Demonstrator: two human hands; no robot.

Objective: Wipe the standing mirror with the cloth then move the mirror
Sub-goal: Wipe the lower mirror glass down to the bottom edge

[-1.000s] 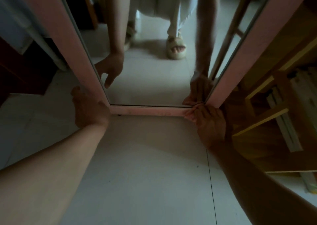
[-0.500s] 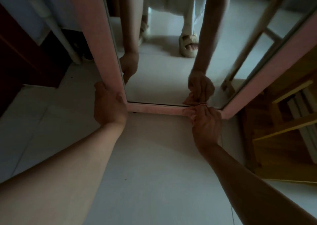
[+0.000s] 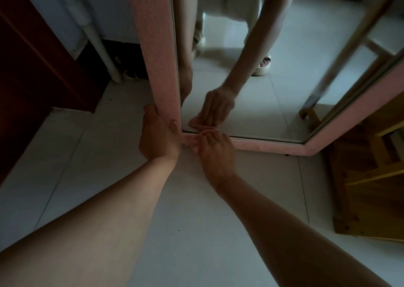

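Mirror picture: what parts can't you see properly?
Head view only:
- Mirror top: cut off by the picture's upper edge.
- Cloth: mostly hidden under the right hand; only a pink bit shows.
- Left hand fingertips: hidden behind the mirror's side frame.
- Wooden shelf: dark, cut off by the right edge.

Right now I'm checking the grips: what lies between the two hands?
In the head view, only the mirror's pink frame corner: the left hand grips the upright, the right hand holds a pink cloth on the bottom rail.
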